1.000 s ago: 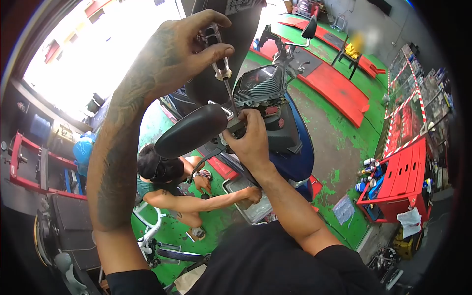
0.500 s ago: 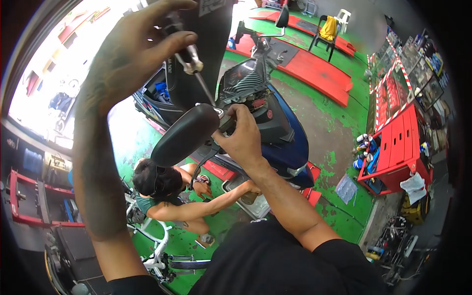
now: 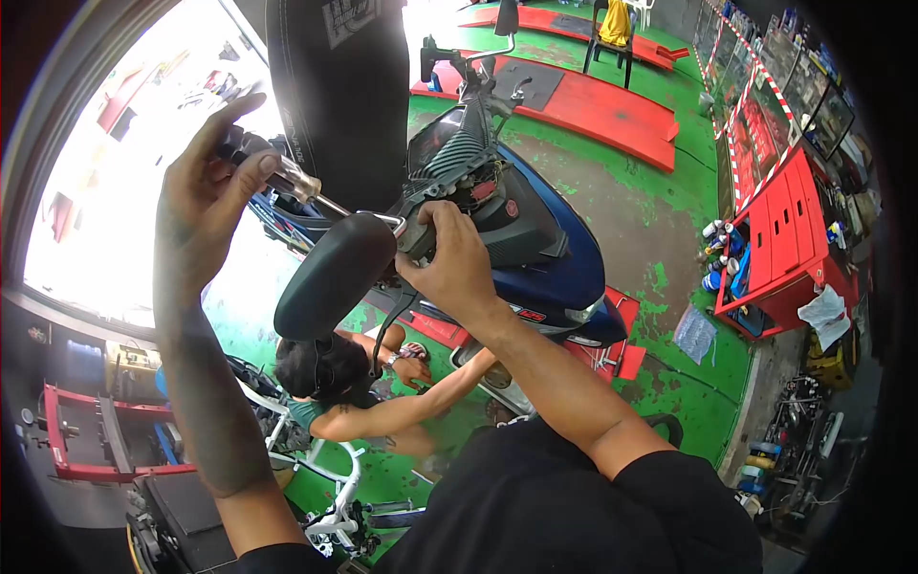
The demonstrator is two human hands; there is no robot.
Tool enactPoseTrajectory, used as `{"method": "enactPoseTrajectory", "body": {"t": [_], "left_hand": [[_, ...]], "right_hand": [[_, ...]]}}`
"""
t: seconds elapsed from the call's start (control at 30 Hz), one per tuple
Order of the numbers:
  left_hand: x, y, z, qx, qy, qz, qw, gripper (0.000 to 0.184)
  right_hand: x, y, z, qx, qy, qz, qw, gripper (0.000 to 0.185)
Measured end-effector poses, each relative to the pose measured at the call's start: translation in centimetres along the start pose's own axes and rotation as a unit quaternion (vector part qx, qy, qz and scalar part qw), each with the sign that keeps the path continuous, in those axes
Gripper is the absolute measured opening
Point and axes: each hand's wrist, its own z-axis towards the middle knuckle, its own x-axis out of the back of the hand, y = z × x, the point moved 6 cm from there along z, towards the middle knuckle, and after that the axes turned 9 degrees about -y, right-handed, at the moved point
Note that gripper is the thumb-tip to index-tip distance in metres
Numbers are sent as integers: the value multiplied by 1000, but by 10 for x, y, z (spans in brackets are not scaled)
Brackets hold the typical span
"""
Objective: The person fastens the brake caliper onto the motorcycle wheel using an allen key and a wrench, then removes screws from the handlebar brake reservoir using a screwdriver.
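A screwdriver (image 3: 304,185) with a clear handle is held in my left hand (image 3: 206,191), its index finger raised off the handle. Its shaft slants down to the right, toward the near end of the scooter's handlebar; the tip is hard to make out. My right hand (image 3: 454,263) pinches a grey part (image 3: 413,236) there between thumb and fingers. Just left of that part, a black oval mirror (image 3: 337,277) shows its back, beside a bent metal stem (image 3: 394,223). The scooter (image 3: 545,239) is dark blue and black, with its black seat (image 3: 339,105) raised.
Below the mirror a co-worker (image 3: 320,373) crouches, one arm reaching under the scooter. A white bicycle frame (image 3: 335,478) lies near the person. Red ramps (image 3: 593,115) are on the green floor. At right stands a red tool cabinet (image 3: 784,258).
My left hand has moved left and down, and the screwdriver lies at a flatter slant. My right hand stays at the grey part. The whole view has shifted slightly.
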Motion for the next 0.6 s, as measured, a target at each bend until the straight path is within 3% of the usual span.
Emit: {"method": "enactPoseTrajectory", "body": {"t": [0.3,0.6], "left_hand": [[-5,-1,-5,-13,0,3,1000,53],[-22,24,-11,-97,-50,-62,992,50]], "right_hand": [[0,1,0,7,0,-8,1000,49],[1,1,-1,-6,8,-14,1000,50]]}}
